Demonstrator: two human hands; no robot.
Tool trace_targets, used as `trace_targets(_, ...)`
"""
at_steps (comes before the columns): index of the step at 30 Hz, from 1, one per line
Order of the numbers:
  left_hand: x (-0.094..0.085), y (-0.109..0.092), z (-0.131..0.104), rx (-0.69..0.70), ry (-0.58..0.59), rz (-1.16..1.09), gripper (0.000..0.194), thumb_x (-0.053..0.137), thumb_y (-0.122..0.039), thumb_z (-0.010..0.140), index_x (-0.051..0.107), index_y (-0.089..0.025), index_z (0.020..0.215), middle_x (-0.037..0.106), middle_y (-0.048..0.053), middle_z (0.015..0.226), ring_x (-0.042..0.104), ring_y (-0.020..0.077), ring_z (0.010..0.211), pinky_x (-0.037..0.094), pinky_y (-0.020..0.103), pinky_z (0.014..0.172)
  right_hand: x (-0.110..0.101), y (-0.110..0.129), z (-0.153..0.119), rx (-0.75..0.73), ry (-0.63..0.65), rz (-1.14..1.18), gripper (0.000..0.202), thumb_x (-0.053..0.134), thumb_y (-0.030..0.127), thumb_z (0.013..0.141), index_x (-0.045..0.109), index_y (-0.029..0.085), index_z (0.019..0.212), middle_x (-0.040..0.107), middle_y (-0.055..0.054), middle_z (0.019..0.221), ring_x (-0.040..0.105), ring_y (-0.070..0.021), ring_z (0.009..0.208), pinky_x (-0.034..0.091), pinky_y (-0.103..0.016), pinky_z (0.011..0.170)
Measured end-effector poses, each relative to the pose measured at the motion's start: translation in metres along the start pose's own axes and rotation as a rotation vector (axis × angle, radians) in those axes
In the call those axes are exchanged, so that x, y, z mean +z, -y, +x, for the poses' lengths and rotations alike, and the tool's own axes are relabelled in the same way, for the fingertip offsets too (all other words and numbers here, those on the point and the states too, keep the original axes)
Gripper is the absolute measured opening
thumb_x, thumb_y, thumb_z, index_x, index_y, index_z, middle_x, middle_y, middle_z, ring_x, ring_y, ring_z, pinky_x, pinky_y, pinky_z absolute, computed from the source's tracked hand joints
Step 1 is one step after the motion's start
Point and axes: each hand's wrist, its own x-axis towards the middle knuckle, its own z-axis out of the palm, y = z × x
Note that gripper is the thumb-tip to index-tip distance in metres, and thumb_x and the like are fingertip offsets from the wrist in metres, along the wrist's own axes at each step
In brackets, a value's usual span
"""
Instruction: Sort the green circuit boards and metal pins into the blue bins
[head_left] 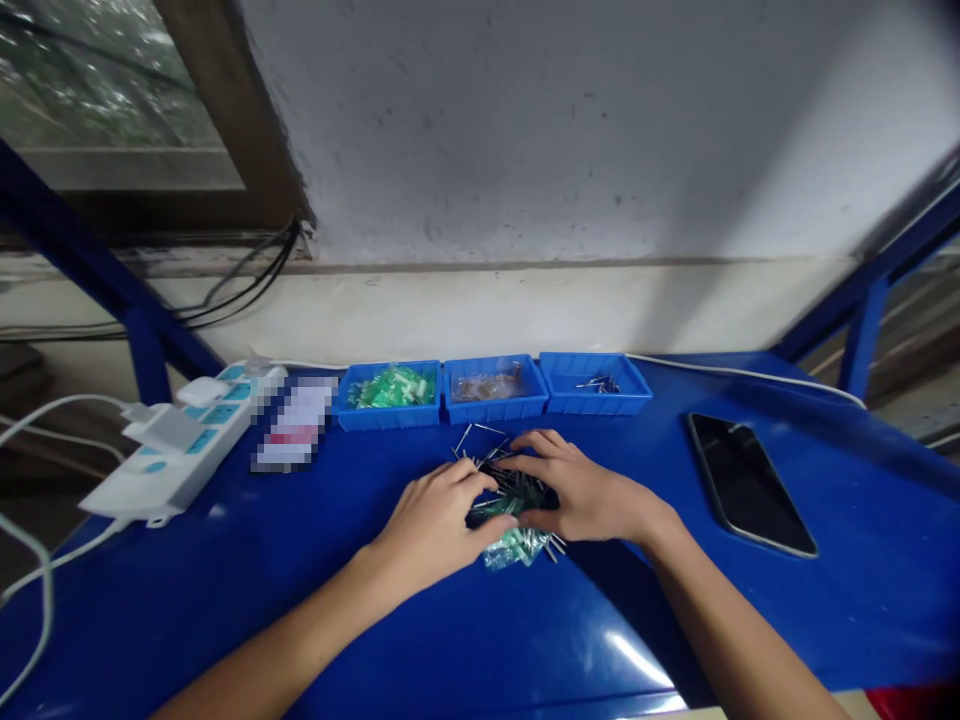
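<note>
A loose pile of thin dark and silvery metal rods (513,480) lies on the blue table, mixed with clear bags of green pieces (517,548). From the left, my left hand (442,515) curves round the pile, its thumb apart from its fingers. My right hand (574,488) curves round it from the other side, fingers apart and tips among the rods. Both thumbs rest near each other over the bags. Neither hand visibly grips a piece; the middle of the pile is partly hidden by the fingers.
Behind the pile stand three blue trays: one with green pieces (437,392), one with brownish bagged pieces (544,388), one with a few metal rods (646,385). A phone (750,484) lies right; a white power strip (180,470) and a blurred-out card (300,415) lie left.
</note>
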Motion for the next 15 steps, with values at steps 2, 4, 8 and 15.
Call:
trace_targets(2, 0.003, 0.001, 0.000, 0.014, 0.027, -0.012, 0.036, 0.061, -0.048, 0.077, 0.061, -0.024, 0.104, 0.061, 0.004, 0.100, 0.060, 0.0246, 0.090, 0.046, 0.032, 0.069, 0.003, 0.001, 0.002, 0.015, 0.009, 0.000, 0.055, 0.066, 0.036, 0.075, 0.051, 0.028, 0.127, 0.051, -0.009, 0.114, 0.042, -0.0280, 0.113, 0.041, -0.049, 0.091)
trace_targets(4, 0.002, 0.006, -0.003, -0.010, 0.048, -0.030, 0.039, 0.064, -0.049, 0.075, 0.060, -0.026, 0.105, 0.060, 0.004, 0.102, 0.059, 0.0256, 0.092, 0.046, 0.033, 0.071, 0.005, -0.001, 0.003, 0.041, 0.018, -0.006, 0.056, 0.066, 0.037, 0.075, 0.049, 0.028, 0.128, 0.049, -0.010, 0.118, 0.040, -0.0288, 0.115, 0.040, -0.050, 0.091)
trace_targets(8, -0.002, 0.014, -0.011, -0.056, 0.048, -0.089, 0.025, 0.063, -0.036, 0.079, 0.061, -0.026, 0.102, 0.061, 0.002, 0.099, 0.058, 0.0236, 0.090, 0.046, 0.033, 0.073, 0.007, -0.008, 0.001, 0.068, -0.017, -0.027, 0.057, 0.065, 0.035, 0.076, 0.048, 0.027, 0.130, 0.047, -0.011, 0.123, 0.039, -0.0298, 0.118, 0.040, -0.051, 0.092)
trace_targets(15, -0.013, 0.029, -0.009, -0.171, -0.136, -0.369, 0.017, 0.055, -0.015, 0.081, 0.061, -0.023, 0.095, 0.059, 0.000, 0.082, 0.055, 0.0127, 0.064, 0.044, 0.024, 0.058, 0.004, 0.001, 0.007, 0.024, -0.035, 0.086, 0.055, 0.063, 0.039, 0.078, 0.049, 0.025, 0.129, 0.051, -0.010, 0.120, 0.043, -0.0268, 0.115, 0.038, -0.048, 0.094)
